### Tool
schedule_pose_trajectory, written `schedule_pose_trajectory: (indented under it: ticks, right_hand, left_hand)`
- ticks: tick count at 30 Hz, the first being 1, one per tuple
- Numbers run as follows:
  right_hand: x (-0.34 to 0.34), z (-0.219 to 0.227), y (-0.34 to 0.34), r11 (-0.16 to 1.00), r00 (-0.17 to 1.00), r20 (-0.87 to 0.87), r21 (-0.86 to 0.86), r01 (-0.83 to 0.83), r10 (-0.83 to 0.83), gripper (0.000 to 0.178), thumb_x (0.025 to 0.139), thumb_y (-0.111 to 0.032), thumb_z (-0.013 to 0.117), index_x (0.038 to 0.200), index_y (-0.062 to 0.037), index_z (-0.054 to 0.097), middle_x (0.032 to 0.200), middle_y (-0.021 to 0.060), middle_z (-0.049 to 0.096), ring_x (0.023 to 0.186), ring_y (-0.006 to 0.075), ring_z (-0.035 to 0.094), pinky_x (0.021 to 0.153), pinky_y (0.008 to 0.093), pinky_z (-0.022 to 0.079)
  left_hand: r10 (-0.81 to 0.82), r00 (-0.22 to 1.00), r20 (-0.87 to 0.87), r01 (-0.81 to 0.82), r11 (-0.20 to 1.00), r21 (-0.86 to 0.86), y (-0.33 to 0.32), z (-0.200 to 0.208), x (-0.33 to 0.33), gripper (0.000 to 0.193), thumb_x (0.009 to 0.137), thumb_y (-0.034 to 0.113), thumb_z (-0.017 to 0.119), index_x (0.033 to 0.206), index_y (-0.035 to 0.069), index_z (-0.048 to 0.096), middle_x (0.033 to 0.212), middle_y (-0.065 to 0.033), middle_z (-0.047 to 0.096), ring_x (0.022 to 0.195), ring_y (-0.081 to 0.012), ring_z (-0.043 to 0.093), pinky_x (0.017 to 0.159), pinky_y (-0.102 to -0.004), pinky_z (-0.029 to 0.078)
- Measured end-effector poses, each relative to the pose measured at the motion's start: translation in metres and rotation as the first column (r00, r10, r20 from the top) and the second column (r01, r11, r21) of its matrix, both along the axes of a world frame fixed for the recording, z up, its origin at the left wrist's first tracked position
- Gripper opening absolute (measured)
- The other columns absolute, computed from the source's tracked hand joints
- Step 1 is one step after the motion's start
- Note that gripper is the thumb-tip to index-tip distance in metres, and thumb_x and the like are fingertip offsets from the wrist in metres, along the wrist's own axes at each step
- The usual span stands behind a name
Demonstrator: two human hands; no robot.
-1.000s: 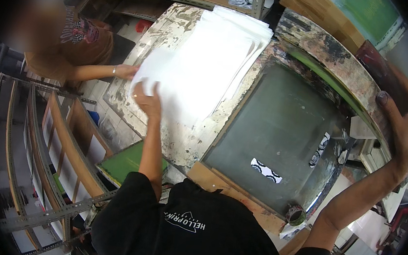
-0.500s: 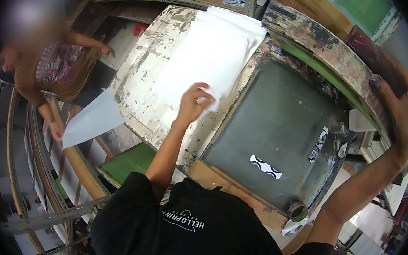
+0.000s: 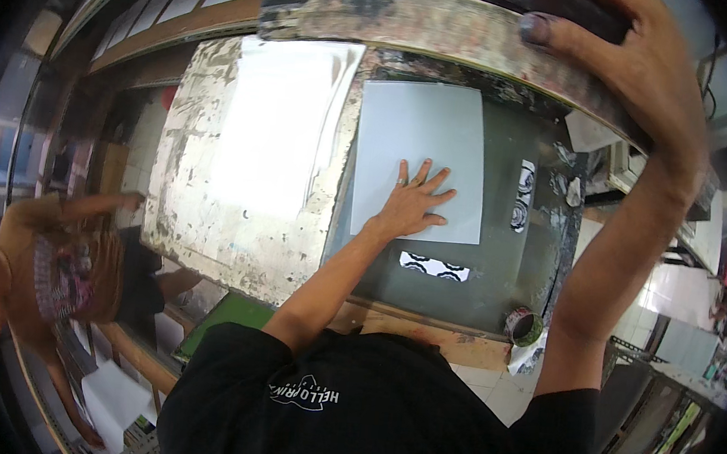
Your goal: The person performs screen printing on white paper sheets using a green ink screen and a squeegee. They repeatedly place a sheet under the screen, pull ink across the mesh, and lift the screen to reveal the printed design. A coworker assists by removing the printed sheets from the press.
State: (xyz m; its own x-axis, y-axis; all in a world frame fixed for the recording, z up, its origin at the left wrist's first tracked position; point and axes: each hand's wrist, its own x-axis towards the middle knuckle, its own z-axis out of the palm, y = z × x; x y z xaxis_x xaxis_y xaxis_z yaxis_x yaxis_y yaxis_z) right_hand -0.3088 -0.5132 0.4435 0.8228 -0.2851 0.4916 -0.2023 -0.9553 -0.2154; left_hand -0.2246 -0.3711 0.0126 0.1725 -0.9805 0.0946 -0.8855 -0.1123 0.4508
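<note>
My left hand lies flat, fingers spread, on a pale grey sheet that rests on the dark green printing bed. My right hand is raised high and grips the paint-stained wooden screen frame, holding it lifted above the bed. A stack of white sheets lies to the left of the grey sheet on the worn, paint-flecked table. Black-and-white patterned strips are stuck on the bed below and to the right of the sheet.
A roll of tape sits at the bed's near right corner. Another person stands at the left, bending over white sheets by a wooden rack. A green board lies under the table's near edge.
My left hand took one sheet off the white stack and laid it on the green bed, now pressing it flat. The other person carried a sheet away to the lower left.
</note>
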Motion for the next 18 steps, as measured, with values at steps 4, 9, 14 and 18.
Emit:
schedule_pose_trajectory:
  ticks: [4, 9, 14, 18]
  right_hand:
    - [-0.001, -0.004, -0.012, 1.0, 1.0, 0.025, -0.024, 0.009, -0.009, 0.059, 0.071, -0.049, 0.088, 0.102, -0.0005, 0.078, 0.084, 0.0125, 0.076, 0.075, 0.0224, 0.07, 0.074, 0.0319, 0.053]
    - [-0.004, -0.004, -0.014, 0.999, 0.999, -0.001, -0.006, -0.046, 0.046, 0.064, 0.07, -0.053, 0.088, 0.104, 0.0, 0.078, 0.086, 0.0135, 0.077, 0.076, 0.0231, 0.072, 0.074, 0.0321, 0.055]
    - [0.0, -0.002, -0.038, 0.978, 0.991, -0.12, 0.208, -0.025, 0.051, 0.063, 0.071, -0.053, 0.088, 0.105, -0.0001, 0.079, 0.087, 0.0142, 0.077, 0.077, 0.0227, 0.072, 0.074, 0.0319, 0.055]
    - [0.002, -0.009, -0.046, 0.97, 0.992, -0.095, 0.234, -0.059, 0.084, 0.063, 0.071, -0.052, 0.088, 0.105, -0.0001, 0.078, 0.086, 0.0141, 0.077, 0.076, 0.0227, 0.071, 0.073, 0.033, 0.055]
  left_hand:
    - [-0.165, 0.985, -0.049, 0.169, 0.981, 0.092, -0.032, 0.005, -0.028, 0.068, 0.083, 0.052, 0.073, 0.145, 0.027, 0.058, 0.168, -0.0056, 0.028, 0.157, -0.0401, 0.011, 0.119, -0.074, 0.001]
    - [-0.19, 0.978, -0.087, 0.196, 0.979, 0.063, -0.03, 0.007, -0.054, 0.067, 0.082, 0.048, 0.075, 0.144, 0.025, 0.059, 0.168, -0.0071, 0.027, 0.157, -0.0398, 0.01, 0.119, -0.0735, -0.001]
    - [-0.198, 0.975, -0.1, 0.204, 0.977, 0.054, -0.024, 0.009, -0.063, 0.067, 0.083, 0.047, 0.075, 0.144, 0.024, 0.059, 0.168, -0.0078, 0.026, 0.157, -0.0398, 0.01, 0.119, -0.0734, -0.001]
    - [-0.21, 0.973, -0.095, 0.215, 0.975, 0.048, -0.019, 0.007, -0.066, 0.067, 0.083, 0.047, 0.075, 0.143, 0.024, 0.06, 0.167, -0.0077, 0.028, 0.156, -0.0395, 0.012, 0.119, -0.0735, 0.001]
